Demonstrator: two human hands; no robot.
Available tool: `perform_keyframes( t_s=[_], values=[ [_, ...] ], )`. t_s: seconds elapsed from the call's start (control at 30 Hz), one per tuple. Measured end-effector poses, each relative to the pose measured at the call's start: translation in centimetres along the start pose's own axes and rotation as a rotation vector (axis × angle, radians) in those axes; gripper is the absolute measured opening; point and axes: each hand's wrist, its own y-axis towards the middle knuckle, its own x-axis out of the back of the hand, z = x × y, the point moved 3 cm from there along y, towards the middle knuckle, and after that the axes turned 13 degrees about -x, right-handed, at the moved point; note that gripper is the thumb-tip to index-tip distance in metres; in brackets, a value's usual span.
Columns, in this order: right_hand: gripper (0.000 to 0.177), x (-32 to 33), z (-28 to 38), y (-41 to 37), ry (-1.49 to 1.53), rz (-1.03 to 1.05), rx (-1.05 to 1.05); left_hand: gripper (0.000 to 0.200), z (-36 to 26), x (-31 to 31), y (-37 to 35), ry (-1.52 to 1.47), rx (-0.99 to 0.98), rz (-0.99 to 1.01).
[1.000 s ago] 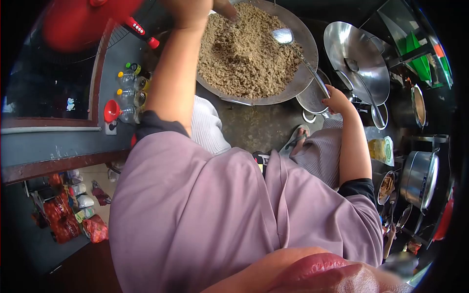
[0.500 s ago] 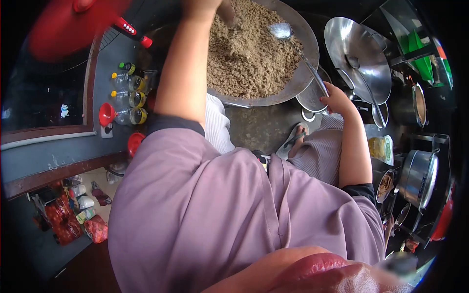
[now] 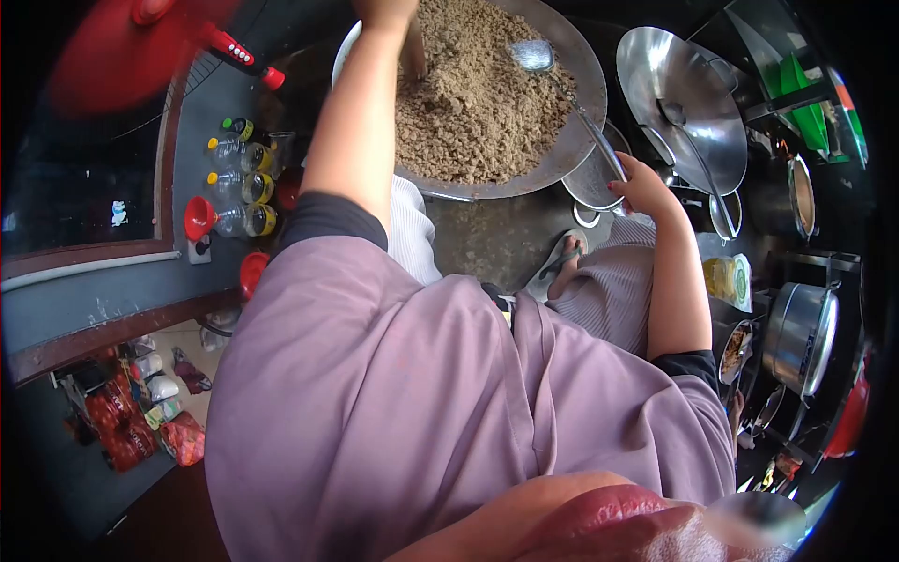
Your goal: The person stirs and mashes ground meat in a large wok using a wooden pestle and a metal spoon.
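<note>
A wide metal wok (image 3: 585, 70) holds a heap of brown, crumbly food (image 3: 478, 103). My right hand (image 3: 644, 185) is wrapped round the handle of a metal spatula (image 3: 532, 56); its blade rests on the food's right side. My left hand (image 3: 384, 9) reaches over the wok's far left and is cut off by the top edge. Below it, a brown, wooden-looking tool (image 3: 415, 56) stands in the food. The left fingers seem closed round this tool, though most of the grip is hidden.
Right of the wok stand an empty large metal wok (image 3: 646, 75) with a ladle (image 3: 693, 140), and a lidded pot (image 3: 796, 337). Plastic bottles (image 3: 229, 183) line the left wall beneath a red fan (image 3: 140, 56). A smaller pan (image 3: 592, 183) sits below the spatula handle.
My left hand and the brown tool have shifted left and slightly down in the view. The spatula stays in my right hand, almost unmoved against the food.
</note>
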Motion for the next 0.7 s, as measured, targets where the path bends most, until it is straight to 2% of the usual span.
perform_keyframes(
  t_s=[0.03, 0.07, 0.17, 0.2, 0.23, 0.3, 0.4, 0.43, 0.5, 0.53, 0.63, 0.7],
  values=[
    [0.062, 0.1, 0.2, -0.3, -0.021, -0.012, -0.004, 0.029, 2.2, -0.5, -2.1, -0.021, -0.09, -0.049],
    [0.062, 0.1, 0.3, -0.7, -0.037, -0.028, -0.009, 0.029, 1.1, -0.4, -2.2, -0.065, 0.071, 0.088],
    [0.062, 0.3, 0.6, -1.1, -0.021, -0.014, -0.013, 0.024, -5.0, 0.0, 1.3, -0.141, 0.001, 0.045],
    [0.062, 0.3, 0.3, -0.9, 0.0, -0.006, -0.005, 0.018, -7.8, 1.3, 3.1, -0.142, 0.092, 0.131],
    [0.062, 0.3, 0.2, -0.7, 0.025, 0.0, 0.005, 0.018, -10.2, 2.0, 4.8, -0.298, -0.009, 0.022],
    [0.063, 0.4, 0.5, -0.8, -0.001, -0.003, 0.0, 0.017, -12.0, 3.3, 6.7, -0.405, -0.04, 0.019],
    [0.066, 0.1, 0.3, -0.2, 0.003, 0.016, -0.004, 0.015, -6.9, 1.9, 4.6, -0.173, -0.033, 0.059],
    [0.066, 0.0, -0.1, 0.0, -0.005, 0.018, -0.004, 0.017, -0.7, 0.4, 1.0, 0.149, -0.03, 0.064],
    [0.067, 0.0, 0.4, -0.4, -0.009, 0.007, 0.001, 0.02, 0.0, 0.9, -0.8, 0.023, 0.093, 0.131],
    [0.067, 0.1, 0.8, -0.8, -0.055, -0.032, -0.014, 0.021, -0.7, 0.6, -0.7, -0.016, 0.07, 0.114],
    [0.066, 0.1, 0.3, -0.5, 0.025, 0.007, -0.019, 0.015, -7.9, 2.2, 3.7, -0.166, -0.121, -0.157],
    [0.066, 0.1, 0.7, -0.8, 0.009, 0.01, -0.019, 0.011, -10.2, 4.0, 6.4, -0.368, -0.006, -0.028]
  ],
)
